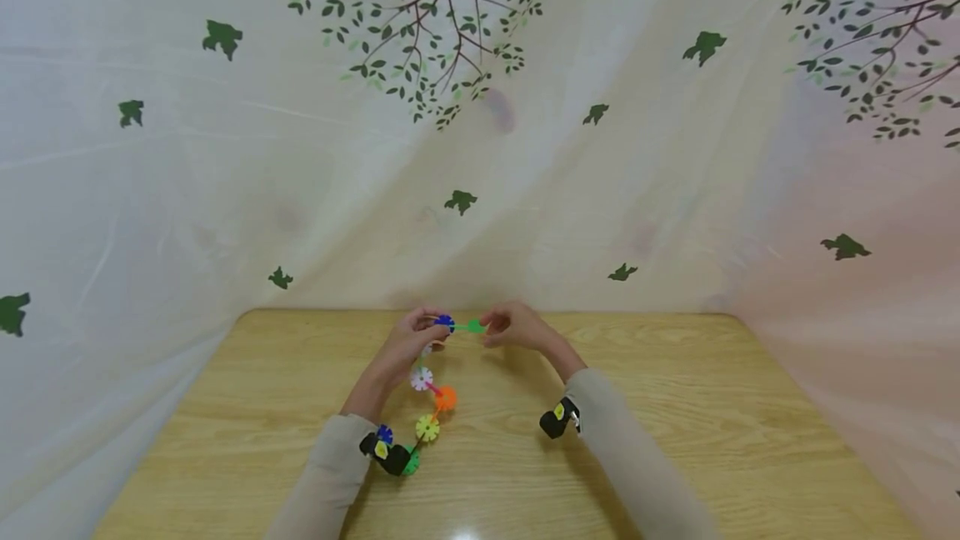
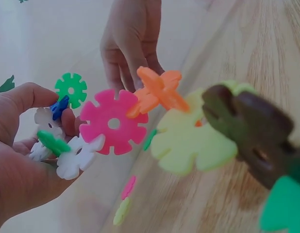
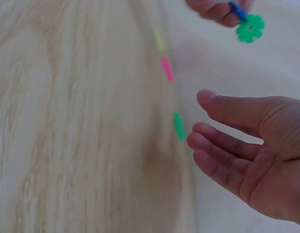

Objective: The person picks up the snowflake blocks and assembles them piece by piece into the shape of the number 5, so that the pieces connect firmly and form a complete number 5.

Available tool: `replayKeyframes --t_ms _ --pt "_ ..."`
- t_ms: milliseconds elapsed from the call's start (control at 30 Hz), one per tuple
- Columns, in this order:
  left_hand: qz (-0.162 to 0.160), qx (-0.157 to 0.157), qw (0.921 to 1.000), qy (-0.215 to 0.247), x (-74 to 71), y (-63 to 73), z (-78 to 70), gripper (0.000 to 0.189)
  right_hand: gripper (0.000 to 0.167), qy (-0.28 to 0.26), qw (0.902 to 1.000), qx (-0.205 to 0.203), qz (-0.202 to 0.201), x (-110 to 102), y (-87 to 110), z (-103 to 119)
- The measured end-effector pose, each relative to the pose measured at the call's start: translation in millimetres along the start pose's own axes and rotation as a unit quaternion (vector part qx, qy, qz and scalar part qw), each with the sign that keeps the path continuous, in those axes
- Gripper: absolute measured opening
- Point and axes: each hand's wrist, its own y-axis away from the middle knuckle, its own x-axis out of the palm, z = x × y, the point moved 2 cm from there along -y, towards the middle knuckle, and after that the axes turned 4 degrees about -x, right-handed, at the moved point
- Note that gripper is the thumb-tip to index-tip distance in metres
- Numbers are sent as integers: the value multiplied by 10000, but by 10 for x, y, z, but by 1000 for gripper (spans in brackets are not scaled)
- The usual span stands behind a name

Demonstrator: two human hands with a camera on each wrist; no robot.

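Note:
My left hand (image 1: 408, 344) pinches a blue notched plastic disc (image 2: 60, 107) between thumb and finger. That piece belongs to a chain of interlocking snowflake discs, with a green disc (image 2: 71, 90) slotted onto it at the free end. The chain hangs down past the palm through white discs (image 2: 79, 158), a pink disc (image 2: 113, 122), an orange disc (image 1: 446, 398), a yellow disc (image 1: 427, 427) and a brown disc (image 2: 252, 126). Its lower end is partly behind the left wrist camera. My right hand (image 3: 257, 155) holds nothing, its fingers loosely bent, apart from the green end disc.
Along the wooden table's (image 1: 675, 407) far edge lie a loose green disc (image 3: 178, 126), a pink disc (image 3: 167, 69) and a yellow disc (image 3: 158, 40). A pale curtain (image 1: 525, 240) printed with leaves and birds hangs right behind that edge.

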Motion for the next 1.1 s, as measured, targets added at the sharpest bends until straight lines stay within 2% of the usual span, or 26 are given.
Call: replayKeyframes --t_ms 167,400,667,867,967,1100 --pt "214 49 9997 -56 -1 14 -23 30 40 107 9999 88 -6 43 -95 -131" --pt "481 -10 9985 -257 -7 25 -43 28 44 -67 9997 221 -94 96 -194 -271" --pt "693 -138 9969 -350 -1 61 -52 36 43 282 9995 -116 75 163 -281 -394" --pt "661 -161 9971 -345 13 65 -51 35 33 673 9970 -376 30 171 -325 -341" --pt "615 -173 9973 -354 12 66 -51 40 29 614 9973 -397 54 166 -319 -314" --pt "542 -171 9978 -346 -1 74 -49 42 26 338 9992 -201 101 159 -293 -301"
